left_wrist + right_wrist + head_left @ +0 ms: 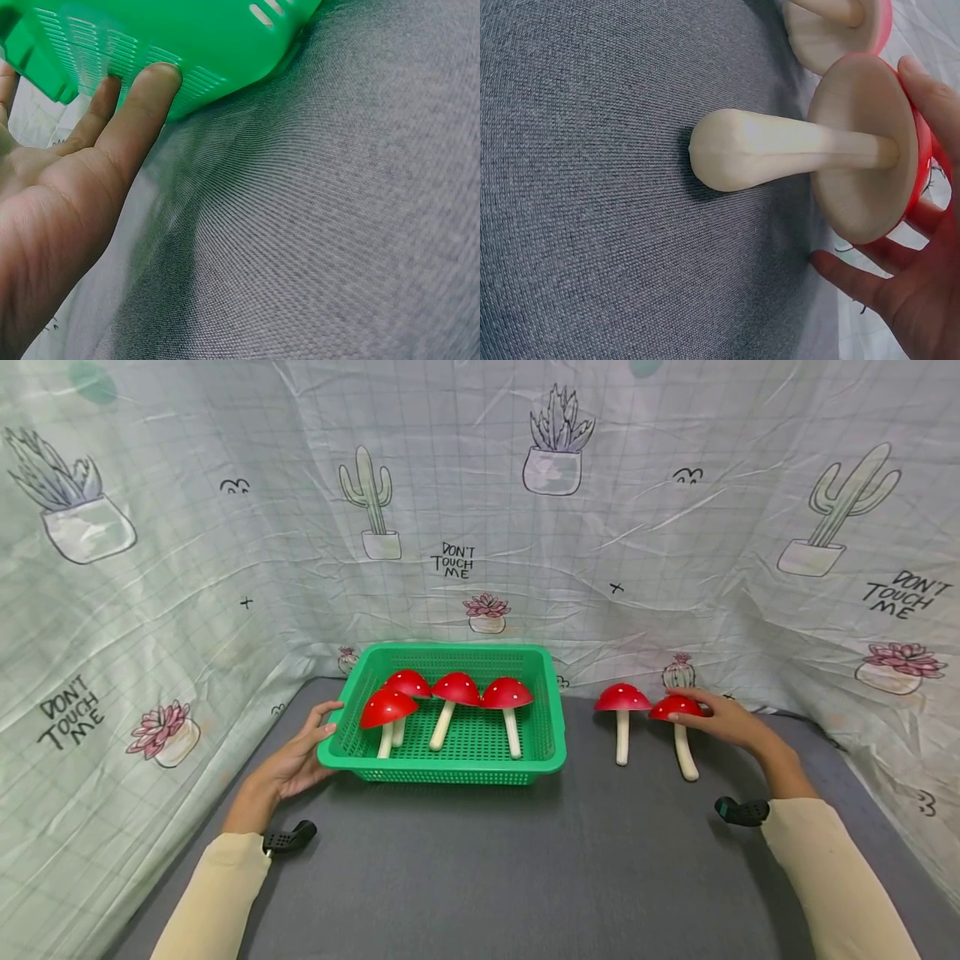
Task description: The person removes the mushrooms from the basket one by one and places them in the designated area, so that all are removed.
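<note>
My right hand (723, 720) holds a toy mushroom by its white-spotted red cap (675, 706), thumb on one side and fingers round the other. Its pale stem (780, 146) points toward me, and the stem's end is close over the cloth. Just left of it lies another red-capped mushroom (622, 700). At the left end of a green plastic basket (442, 764), my left hand (296, 758) touches the outer wall and rim with nearly straight fingers. Several similar mushrooms (456, 687) lie inside the basket, caps toward the back.
Dark grey cloth (480, 877) covers the table. A pale curtain (480, 510) printed with cacti and lettering encloses the back and both sides, close behind the basket and the mushrooms. Black wrist straps (742, 811) sit at both cuffs.
</note>
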`<state>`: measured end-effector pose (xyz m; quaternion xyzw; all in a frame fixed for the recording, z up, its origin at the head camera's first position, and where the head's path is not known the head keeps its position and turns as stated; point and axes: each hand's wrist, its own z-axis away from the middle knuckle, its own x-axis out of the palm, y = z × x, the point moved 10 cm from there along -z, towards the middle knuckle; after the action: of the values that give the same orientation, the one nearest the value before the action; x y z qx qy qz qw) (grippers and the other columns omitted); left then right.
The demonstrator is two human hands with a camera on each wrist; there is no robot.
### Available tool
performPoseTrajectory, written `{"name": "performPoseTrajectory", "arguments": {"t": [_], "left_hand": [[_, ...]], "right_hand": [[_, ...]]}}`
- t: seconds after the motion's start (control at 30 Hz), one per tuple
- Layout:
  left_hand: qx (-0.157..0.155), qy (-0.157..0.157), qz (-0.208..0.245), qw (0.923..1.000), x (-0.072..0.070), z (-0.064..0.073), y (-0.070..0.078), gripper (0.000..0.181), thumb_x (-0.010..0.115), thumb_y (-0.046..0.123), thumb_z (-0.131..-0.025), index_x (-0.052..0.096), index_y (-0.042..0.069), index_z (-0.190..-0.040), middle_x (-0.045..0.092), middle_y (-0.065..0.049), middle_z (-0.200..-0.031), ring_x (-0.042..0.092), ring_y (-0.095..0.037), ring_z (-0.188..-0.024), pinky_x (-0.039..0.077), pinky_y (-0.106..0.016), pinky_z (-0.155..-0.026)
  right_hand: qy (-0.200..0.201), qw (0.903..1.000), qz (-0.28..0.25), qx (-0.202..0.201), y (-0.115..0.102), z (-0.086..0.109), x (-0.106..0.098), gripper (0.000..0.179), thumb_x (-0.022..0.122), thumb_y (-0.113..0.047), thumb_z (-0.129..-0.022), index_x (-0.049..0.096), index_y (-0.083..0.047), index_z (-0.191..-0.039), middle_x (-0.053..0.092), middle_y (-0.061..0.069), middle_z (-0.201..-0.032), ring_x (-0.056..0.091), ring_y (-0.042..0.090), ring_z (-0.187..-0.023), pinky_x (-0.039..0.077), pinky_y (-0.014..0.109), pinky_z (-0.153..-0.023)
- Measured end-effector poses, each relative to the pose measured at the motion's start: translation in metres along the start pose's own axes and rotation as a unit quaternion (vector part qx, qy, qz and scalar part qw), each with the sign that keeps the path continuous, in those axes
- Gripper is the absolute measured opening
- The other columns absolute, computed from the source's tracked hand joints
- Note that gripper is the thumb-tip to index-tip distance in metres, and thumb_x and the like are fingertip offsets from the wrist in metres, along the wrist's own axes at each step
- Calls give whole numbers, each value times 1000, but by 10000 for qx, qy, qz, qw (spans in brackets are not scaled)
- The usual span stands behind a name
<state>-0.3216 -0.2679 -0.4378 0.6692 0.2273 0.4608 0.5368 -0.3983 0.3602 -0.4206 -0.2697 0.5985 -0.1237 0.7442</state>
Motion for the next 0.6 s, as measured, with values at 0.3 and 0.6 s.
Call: {"name": "performPoseTrajectory", "arguments": {"t": [0.3, 0.6], "left_hand": [[-15, -49, -20, 10000, 1, 0, 0, 34, 26, 16, -113, 20, 36, -140, 44, -6, -132, 66, -17, -94, 57, -38, -86], [25, -96, 43, 9999, 1, 0, 0, 34, 24, 16, -113, 20, 35, -140, 46, -6, -131, 66, -16, -93, 57, -37, -85]], "right_hand": [[-41, 10000, -35, -25, -1, 2, -1, 78, 57, -57, -99, 32, -14, -159, 23, 33, -160, 33, 60, -135, 34, 76, -101], [-47, 9999, 59, -114, -10, 3, -7, 78, 58, -57, -98, 31, -17, -160, 26, 31, -160, 34, 58, -137, 35, 74, -102]]}}
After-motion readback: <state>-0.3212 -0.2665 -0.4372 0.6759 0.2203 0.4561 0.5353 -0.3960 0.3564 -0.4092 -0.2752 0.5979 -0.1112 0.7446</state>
